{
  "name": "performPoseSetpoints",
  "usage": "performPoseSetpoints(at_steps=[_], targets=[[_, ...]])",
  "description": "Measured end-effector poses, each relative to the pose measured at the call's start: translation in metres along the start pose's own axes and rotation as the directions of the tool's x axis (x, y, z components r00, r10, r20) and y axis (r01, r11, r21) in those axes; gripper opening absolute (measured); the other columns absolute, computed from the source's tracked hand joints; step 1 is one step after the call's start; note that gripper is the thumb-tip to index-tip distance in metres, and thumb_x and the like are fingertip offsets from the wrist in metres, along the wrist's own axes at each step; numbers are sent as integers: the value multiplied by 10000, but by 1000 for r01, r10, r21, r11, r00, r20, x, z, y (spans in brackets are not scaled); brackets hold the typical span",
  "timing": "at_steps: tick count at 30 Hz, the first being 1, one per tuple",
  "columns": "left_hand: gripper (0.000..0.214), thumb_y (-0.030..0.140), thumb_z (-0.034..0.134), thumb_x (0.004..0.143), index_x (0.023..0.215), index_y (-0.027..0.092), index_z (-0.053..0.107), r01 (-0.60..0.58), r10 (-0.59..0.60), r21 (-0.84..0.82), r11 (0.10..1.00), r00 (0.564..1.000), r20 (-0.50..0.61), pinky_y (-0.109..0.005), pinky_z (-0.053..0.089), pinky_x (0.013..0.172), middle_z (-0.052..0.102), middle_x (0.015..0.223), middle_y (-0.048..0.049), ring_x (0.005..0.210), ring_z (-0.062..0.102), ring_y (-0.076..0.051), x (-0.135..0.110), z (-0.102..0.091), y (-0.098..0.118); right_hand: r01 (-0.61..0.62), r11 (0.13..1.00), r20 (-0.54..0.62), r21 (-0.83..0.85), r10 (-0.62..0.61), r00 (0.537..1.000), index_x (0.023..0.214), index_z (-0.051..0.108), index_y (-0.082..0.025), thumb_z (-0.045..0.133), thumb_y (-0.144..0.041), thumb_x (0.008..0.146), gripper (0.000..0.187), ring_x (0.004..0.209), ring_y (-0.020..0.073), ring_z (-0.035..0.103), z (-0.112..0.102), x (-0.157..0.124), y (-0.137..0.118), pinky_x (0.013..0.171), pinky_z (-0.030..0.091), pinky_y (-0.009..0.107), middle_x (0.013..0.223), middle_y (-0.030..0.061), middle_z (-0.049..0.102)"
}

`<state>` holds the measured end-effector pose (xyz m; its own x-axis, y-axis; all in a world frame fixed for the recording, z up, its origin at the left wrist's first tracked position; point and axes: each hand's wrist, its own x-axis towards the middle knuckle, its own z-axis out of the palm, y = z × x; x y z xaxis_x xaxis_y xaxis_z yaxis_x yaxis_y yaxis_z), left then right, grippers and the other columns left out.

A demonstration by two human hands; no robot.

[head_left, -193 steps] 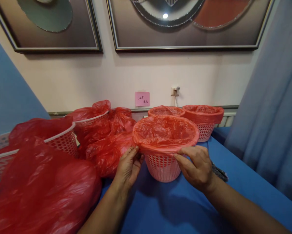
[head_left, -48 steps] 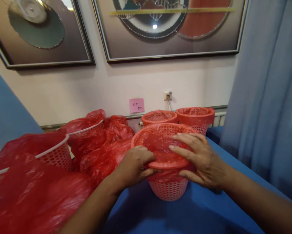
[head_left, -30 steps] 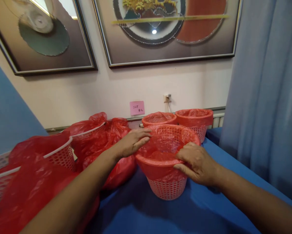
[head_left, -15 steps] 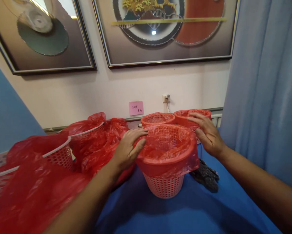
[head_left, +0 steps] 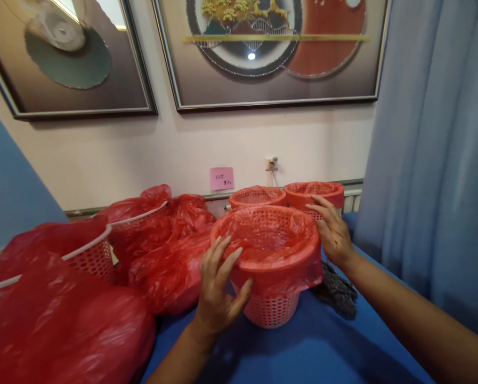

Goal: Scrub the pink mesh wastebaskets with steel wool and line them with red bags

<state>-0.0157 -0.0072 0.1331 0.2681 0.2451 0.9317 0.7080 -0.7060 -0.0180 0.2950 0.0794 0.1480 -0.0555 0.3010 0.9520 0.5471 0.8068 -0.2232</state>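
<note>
A white perforated plastic basket (head_left: 271, 310) stands upright on the blue-covered surface in front of me. A red plastic bag (head_left: 278, 274) lines it and is folded down over its rim. My left hand (head_left: 219, 290) is at the basket's near left side, fingers spread, close against the bag; whether it touches cannot be made out. At the right side of the rim, my right hand (head_left: 333, 232) has its fingers apart beside the bag. Neither hand grips anything. A dark grey crumpled item (head_left: 337, 290) lies right of the basket, below my right hand.
Two more baskets with red liners, a left one (head_left: 258, 197) and a right one (head_left: 314, 189), stand behind by the wall. On the left, white baskets (head_left: 90, 256) carry loose red bags (head_left: 82, 320). A blue curtain (head_left: 426, 160) hangs on the right.
My left hand has moved down and toward me along the basket's left side, its fingers spreading. My right hand has shifted slightly left and down, staying by the right rim.
</note>
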Motion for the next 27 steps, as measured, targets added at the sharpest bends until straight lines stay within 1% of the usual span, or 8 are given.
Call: performPoseSetpoints(at_steps=[3,7,9,12,18,20,23,27], targets=[[610,131,740,892,1462,208,538,-55,58,39,998,996,-65,-572,392,1217,472,1597,-172,1510,426,-347,-4,1,2,212,977,58,2,-212,975,1442,561,-248,525,-349,1047,410,1386,349,540,-10,0,-46,1135,412,587,1500,133,564],[467,93,730,892,1333,189,610,-76,77,33,997,995,-60,-532,433,1190,551,1500,-159,1443,496,-328,-8,6,6,339,940,226,43,-340,913,1386,570,-199,559,-148,1008,382,1059,255,671,3,-21,-83,947,521,454,1148,90,709],[469,72,716,894,1335,183,605,-74,76,32,997,995,-58,-526,446,1179,595,1438,-153,1406,528,-316,-13,10,7,358,934,164,-17,-350,922,1371,573,-164,530,-79,996,387,1004,244,667,16,-38,-86,904,525,431,1069,89,711],[569,52,712,892,1422,189,556,-56,59,40,998,995,-82,-535,451,1178,607,1419,-152,1404,528,-315,-21,15,7,363,920,60,-146,-358,932,1394,562,-128,543,-64,980,419,1197,290,638,31,-57,-83,1040,471,495,1189,136,706],[755,48,707,888,1567,260,457,-39,45,70,997,995,-91,-537,448,1204,514,1566,-134,1484,466,-323,-35,18,5,342,918,49,-204,-339,940,1480,502,-153,603,-98,976,517,1395,298,544,40,-70,-84,1190,382,511,1348,133,660],[837,96,741,883,1616,296,390,19,-10,79,997,993,-116,-568,408,1235,381,1684,-124,1542,394,-340,-42,21,3,335,917,37,-217,-335,941,1535,447,-177,629,-113,971,595,1427,317,508,37,-74,-85,1181,403,533,1408,141,611],[938,216,765,897,1673,319,251,219,-215,13,976,967,-140,-631,330,1269,205,1770,-122,1612,262,-372,-56,26,-2,244,945,-33,-216,-257,966,1603,370,-216,687,-166,959,720,1438,353,472,24,-74,-86,1132,460,566,1517,165,492],[877,350,730,929,1668,301,260,466,-475,-141,873,879,-37,-651,334,1262,293,1739,-153,1590,322,-383,-75,32,-12,116,968,-73,-223,-135,988,1520,501,-246,667,-160,972,579,1303,340,575,1,-58,-79,1037,525,534,1462,151,553]])
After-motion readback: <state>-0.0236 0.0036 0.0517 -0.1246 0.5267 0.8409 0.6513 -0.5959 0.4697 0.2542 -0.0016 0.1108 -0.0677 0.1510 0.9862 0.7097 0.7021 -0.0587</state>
